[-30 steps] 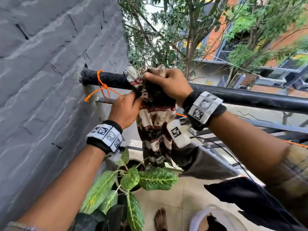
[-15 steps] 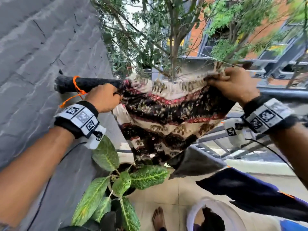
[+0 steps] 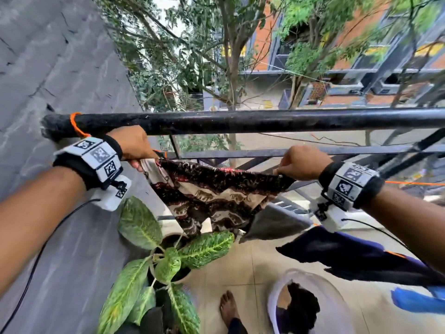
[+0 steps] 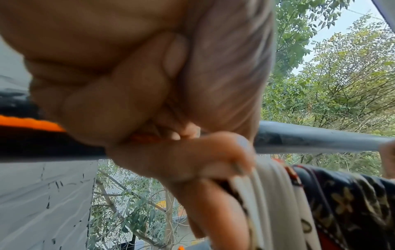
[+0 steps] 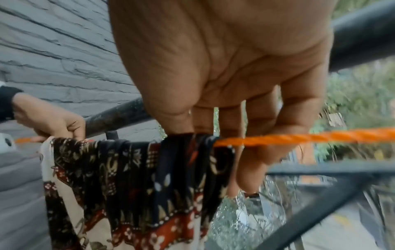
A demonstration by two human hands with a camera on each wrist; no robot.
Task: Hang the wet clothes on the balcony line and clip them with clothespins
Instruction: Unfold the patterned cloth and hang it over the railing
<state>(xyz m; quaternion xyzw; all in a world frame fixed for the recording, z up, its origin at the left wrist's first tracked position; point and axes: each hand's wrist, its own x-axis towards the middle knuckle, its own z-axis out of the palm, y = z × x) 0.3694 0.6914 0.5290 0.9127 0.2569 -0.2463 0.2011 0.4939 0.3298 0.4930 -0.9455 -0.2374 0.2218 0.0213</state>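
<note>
A wet patterned cloth [image 3: 216, 189], dark brown, cream and red, is spread between my two hands just below the black balcony rail [image 3: 240, 120]. In the right wrist view the cloth [image 5: 138, 169] is draped over the orange line [image 5: 299, 138]. My left hand [image 3: 137, 150] pinches the cloth's left top edge near the wall. My right hand [image 3: 301, 162] pinches the right top edge at the line. In the left wrist view my thumb and curled fingers [image 4: 192, 160] hold the cream edge of the cloth [image 4: 278, 194]. No clothespin is in view.
A grey stone wall [image 3: 60, 80] closes the left side. A potted plant [image 3: 168, 261] stands under the cloth. A grey garment [image 3: 272, 222] and a dark blue one [image 3: 361, 259] hang to the right. A white basket [image 3: 313, 304] with dark clothes stands beside a bare foot [image 3: 228, 307].
The cloth was bunched at the rail, then both hands pulled it wide. Now they have lowered it from the rail's height down onto the orange line.
</note>
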